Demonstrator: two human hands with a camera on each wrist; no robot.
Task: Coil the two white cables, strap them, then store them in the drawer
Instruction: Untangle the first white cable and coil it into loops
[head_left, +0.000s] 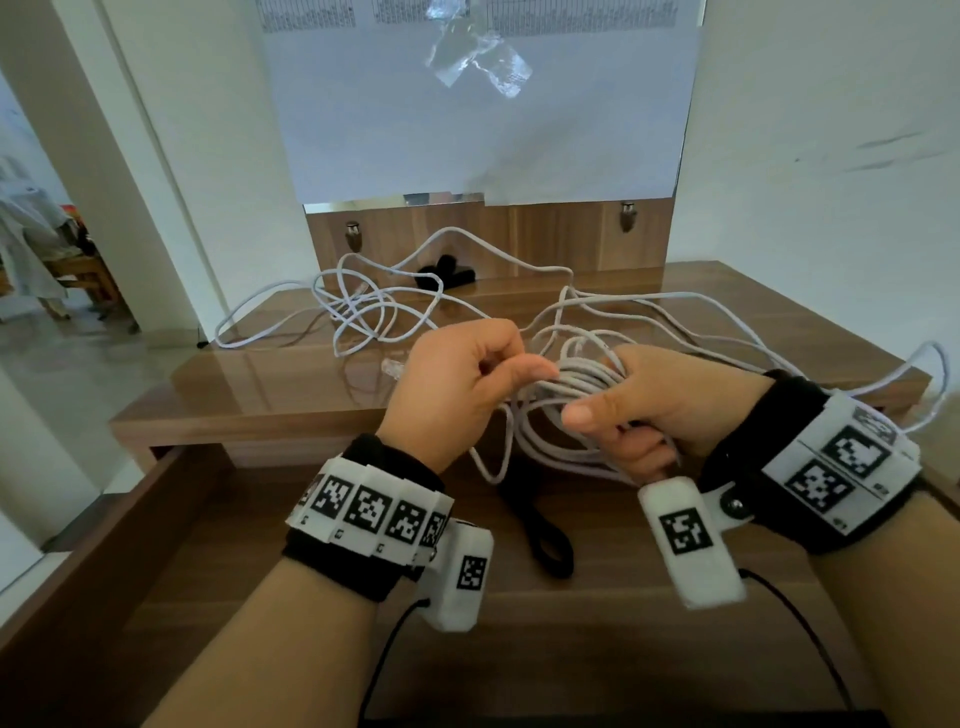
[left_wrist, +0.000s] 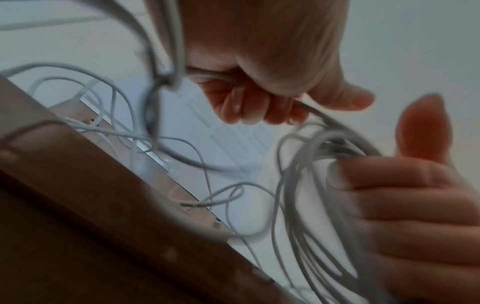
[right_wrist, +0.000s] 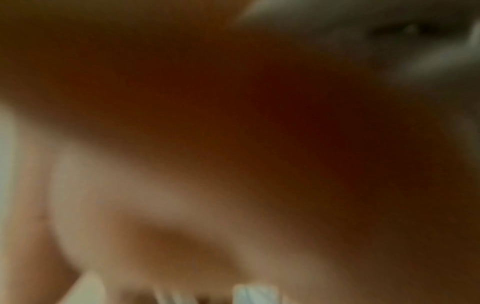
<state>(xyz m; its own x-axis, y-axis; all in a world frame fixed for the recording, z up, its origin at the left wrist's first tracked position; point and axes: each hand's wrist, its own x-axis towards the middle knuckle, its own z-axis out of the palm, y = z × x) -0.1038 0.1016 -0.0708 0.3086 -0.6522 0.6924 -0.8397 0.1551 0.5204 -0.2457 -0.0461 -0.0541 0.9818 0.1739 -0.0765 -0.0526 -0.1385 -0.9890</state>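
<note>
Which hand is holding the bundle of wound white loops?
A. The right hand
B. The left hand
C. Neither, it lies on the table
A: the right hand grips the coiled loops, while the left hand pinches a single strand feeding into them.

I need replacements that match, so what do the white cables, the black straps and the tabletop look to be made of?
White cables: flexible plastic-jacketed network-type cable, matte; it bends in loose loops and ends in a clear plug. Black straps: soft fabric, probably hook-and-loop; matte and limp, though the weave is unreadable. Tabletop: wood-grain board, glossy, likely laminate or varnished; it reflects the cables.
</note>
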